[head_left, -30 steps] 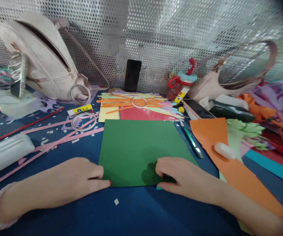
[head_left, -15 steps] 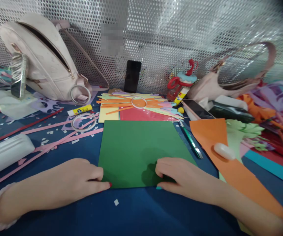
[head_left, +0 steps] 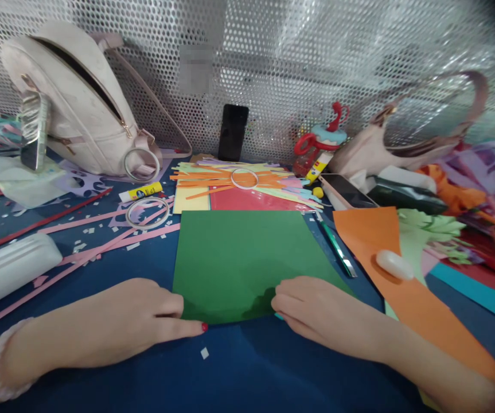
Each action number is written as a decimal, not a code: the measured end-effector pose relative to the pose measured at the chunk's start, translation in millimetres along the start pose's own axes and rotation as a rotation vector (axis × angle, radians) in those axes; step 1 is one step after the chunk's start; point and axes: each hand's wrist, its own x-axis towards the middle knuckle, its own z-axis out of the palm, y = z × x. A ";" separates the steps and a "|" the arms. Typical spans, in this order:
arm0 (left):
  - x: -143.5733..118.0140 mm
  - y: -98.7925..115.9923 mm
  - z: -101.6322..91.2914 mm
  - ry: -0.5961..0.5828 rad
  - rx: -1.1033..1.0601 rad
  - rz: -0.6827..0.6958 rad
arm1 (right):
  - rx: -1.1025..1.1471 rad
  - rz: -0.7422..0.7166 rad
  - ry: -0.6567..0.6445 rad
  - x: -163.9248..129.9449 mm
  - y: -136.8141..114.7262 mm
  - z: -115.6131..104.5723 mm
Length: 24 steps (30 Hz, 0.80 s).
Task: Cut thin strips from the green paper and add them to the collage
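Raised slightly since the earlier frame, the green sheet's (head_left: 247, 252) near edge is pinched in the right hand (head_left: 316, 307), the sheet lying on the blue desk (head_left: 247, 378) with the left hand (head_left: 133, 318) curled at its near left corner, grip unclear.

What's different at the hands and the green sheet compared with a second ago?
The right hand has closed, thumb and fingers coming together at the near edge of the green sheet, which now looks slightly raised there. The left hand has its thumb tip a little further right along that edge. The cutter and orange paper stayed put.
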 end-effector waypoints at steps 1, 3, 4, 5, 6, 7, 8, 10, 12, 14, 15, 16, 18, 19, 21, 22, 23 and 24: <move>0.7 1.9 -0.4 -0.062 -0.018 0.012 | -0.033 -0.018 0.008 -1.6 1.9 1.1; 2.1 7.2 -1.0 -0.119 -0.058 0.022 | -0.098 -0.039 0.037 -6.0 5.3 2.3; 3.0 10.2 -1.3 -0.108 -0.075 0.026 | -0.134 -0.045 0.055 -8.3 6.3 2.4; 4.1 13.2 -1.6 -0.091 -0.089 0.038 | -0.170 -0.049 0.076 -10.1 6.6 2.3; 5.4 16.1 -2.0 -0.065 -0.100 0.054 | -0.202 -0.051 0.095 -11.3 5.9 2.1; 6.8 18.6 -2.3 -0.042 -0.110 0.070 | -0.224 -0.056 0.110 -11.5 4.4 2.2; 8.3 20.6 -2.6 -0.023 -0.121 0.093 | -0.239 -0.064 0.119 -10.7 2.1 2.5; 11.0 23.2 -2.6 0.010 -0.139 0.126 | -0.248 -0.095 0.130 -6.1 -3.7 4.6; 12.9 24.4 -1.5 0.030 -0.150 0.141 | -0.255 -0.142 0.146 0.7 -9.4 7.9; 13.9 24.7 0.4 0.022 -0.144 0.144 | -0.248 -0.177 0.181 6.8 -13.4 11.5; 14.3 24.8 1.2 0.016 -0.140 0.143 | -0.239 -0.187 0.207 9.1 -14.6 13.0; 14.5 24.9 1.9 0.011 -0.136 0.142 | -0.234 -0.193 0.237 10.6 -15.4 14.2; 14.7 24.9 2.3 0.003 -0.128 0.147 | -0.249 -0.210 0.305 12.1 -15.9 15.3; 14.8 24.8 2.2 -0.002 -0.125 0.155 | -0.270 -0.219 0.335 12.2 -15.8 15.2; 14.5 24.3 1.4 -0.023 -0.131 0.160 | -0.327 -0.234 0.376 11.8 -14.8 13.8; 14.2 23.8 0.8 -0.041 -0.140 0.158 | -0.359 -0.234 0.389 11.5 -13.8 12.8; 13.7 23.2 0.0 -0.057 -0.150 0.153 | -0.393 -0.228 0.399 11.0 -12.3 11.5; 13.1 22.5 -1.1 -0.069 -0.160 0.145 | -0.426 -0.217 0.409 10.4 -10.5 10.2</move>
